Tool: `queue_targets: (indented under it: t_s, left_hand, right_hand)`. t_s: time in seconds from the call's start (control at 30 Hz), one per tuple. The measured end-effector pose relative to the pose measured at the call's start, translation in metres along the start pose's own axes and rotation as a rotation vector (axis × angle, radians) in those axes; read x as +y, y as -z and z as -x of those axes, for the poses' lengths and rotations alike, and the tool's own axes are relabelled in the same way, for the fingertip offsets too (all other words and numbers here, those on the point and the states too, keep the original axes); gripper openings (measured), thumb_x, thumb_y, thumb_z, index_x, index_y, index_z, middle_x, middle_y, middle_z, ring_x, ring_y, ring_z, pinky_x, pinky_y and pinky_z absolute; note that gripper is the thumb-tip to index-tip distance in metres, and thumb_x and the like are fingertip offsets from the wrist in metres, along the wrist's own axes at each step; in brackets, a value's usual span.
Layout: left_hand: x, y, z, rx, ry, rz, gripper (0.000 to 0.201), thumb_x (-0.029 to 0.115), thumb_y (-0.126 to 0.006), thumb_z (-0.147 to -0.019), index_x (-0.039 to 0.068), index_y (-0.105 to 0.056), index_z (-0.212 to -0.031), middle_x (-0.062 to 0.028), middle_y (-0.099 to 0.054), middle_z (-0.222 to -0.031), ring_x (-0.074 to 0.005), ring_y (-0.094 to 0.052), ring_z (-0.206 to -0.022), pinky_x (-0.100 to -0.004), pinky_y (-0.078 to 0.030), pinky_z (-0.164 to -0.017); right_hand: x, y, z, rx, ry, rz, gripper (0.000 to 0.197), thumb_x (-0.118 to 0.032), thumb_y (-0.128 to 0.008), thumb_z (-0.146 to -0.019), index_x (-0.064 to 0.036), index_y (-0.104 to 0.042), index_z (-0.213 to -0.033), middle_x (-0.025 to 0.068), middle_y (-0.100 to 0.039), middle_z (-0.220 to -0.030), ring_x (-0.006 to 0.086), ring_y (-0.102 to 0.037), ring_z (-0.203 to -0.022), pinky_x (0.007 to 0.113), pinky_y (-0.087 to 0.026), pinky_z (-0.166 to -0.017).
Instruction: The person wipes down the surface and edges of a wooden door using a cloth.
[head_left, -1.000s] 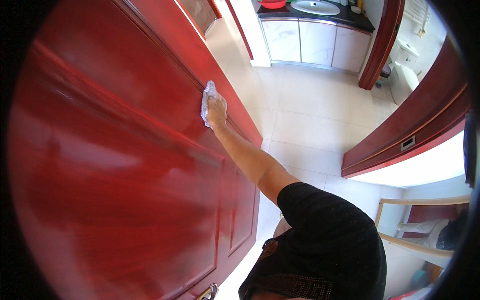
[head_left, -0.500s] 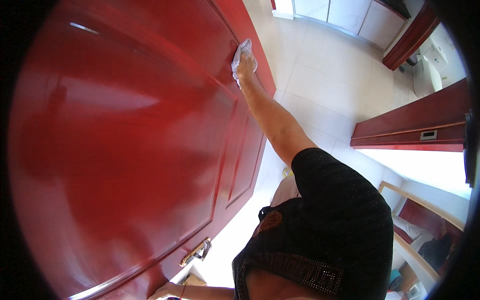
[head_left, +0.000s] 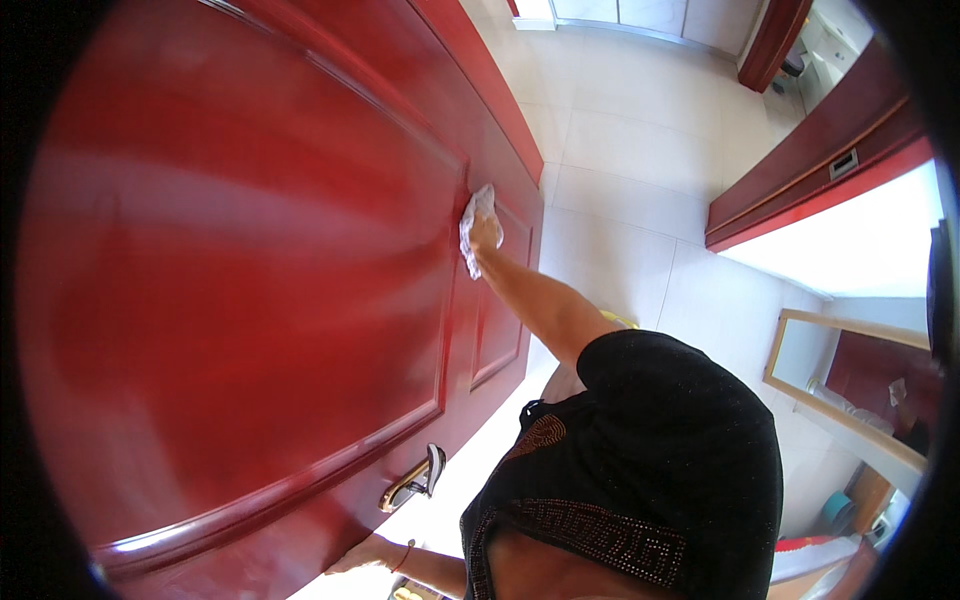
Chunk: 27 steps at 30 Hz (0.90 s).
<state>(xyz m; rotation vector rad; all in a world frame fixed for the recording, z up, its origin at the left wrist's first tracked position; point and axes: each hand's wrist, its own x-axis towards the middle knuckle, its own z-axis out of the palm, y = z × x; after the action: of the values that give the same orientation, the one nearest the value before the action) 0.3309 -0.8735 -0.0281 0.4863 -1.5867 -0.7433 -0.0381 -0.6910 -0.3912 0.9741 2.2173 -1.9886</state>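
A red panelled door [head_left: 260, 330] fills the left side, with raised mouldings and a glossy face. My right hand [head_left: 484, 234] presses a pale, crumpled cleaning cloth [head_left: 470, 250] to the door by the moulding between two panels. My fingers are closed around the cloth and partly covered by it. At the lower left, my left hand [head_left: 365, 554] grips the door's edge, below the metal door handle [head_left: 412, 480]; some of its fingers are hard to see. A thin red bracelet [head_left: 404, 556] circles that wrist.
Pale floor tiles [head_left: 620, 190] lie beyond the door. A dark red door frame [head_left: 800, 180] with a metal strike plate [head_left: 843, 164] stands at the right. A wood-framed mirror [head_left: 850, 380] is at the far right, above a turquoise container [head_left: 838, 512].
My right hand has slid the cloth along the door toward me, down in the view. My left hand still grips the door's edge. The whole view has shifted somewhat.
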Motion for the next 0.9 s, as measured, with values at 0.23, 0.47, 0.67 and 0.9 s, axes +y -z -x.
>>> queue_targets:
  t_s: [0.23,0.47,0.67,0.9]
  left_hand:
    - [-0.011,0.029,0.004,-0.050,-0.003,0.088,0.075,0.056,-0.017,-0.091,-0.004,-0.021,-0.136,-0.0250,-0.022,-0.139,-0.0353,-0.033,-0.124,-0.0480,-0.031,-0.103]
    - [-0.018,0.060,0.007,-0.057,0.060,0.127,0.076,0.056,-0.017,-0.092,-0.006,-0.020,-0.135,-0.0256,-0.021,-0.139,-0.0344,-0.032,-0.124,-0.0474,-0.030,-0.104]
    - [-0.036,0.086,0.003,0.013,0.110,0.039,0.073,0.050,-0.013,-0.095,-0.011,-0.017,-0.135,-0.0271,-0.020,-0.139,-0.0323,-0.030,-0.125,-0.0425,-0.027,-0.106]
    - [-0.049,0.088,0.001,0.058,0.219,0.020,0.073,0.049,-0.016,-0.095,-0.012,-0.019,-0.134,-0.0281,-0.022,-0.138,-0.0329,-0.031,-0.125,-0.0431,-0.029,-0.104]
  right_hand:
    - [0.078,0.011,0.152,0.020,-0.125,-0.235,0.057,-0.033,-0.032,-0.088,-0.0001,-0.031,-0.135,0.0257,-0.037,-0.133,0.0383,-0.038,-0.122,0.040,-0.033,-0.100]
    - [0.067,-0.010,0.182,-0.080,0.016,-0.006,0.048,-0.033,-0.037,-0.086,0.0007,-0.047,-0.119,0.0284,-0.052,-0.113,0.0431,-0.048,-0.109,0.045,-0.037,-0.093]
    - [-0.130,0.038,0.171,0.014,0.284,-0.435,0.041,-0.033,-0.041,-0.087,-0.0013,-0.051,-0.112,0.0257,-0.049,-0.116,0.0380,-0.044,-0.114,0.046,-0.035,-0.094]
    - [-0.212,0.092,0.293,0.079,1.193,-0.188,0.059,-0.035,-0.047,-0.084,0.0027,-0.037,-0.128,0.0288,-0.027,-0.137,0.0427,-0.025,-0.128,0.053,-0.024,-0.099]
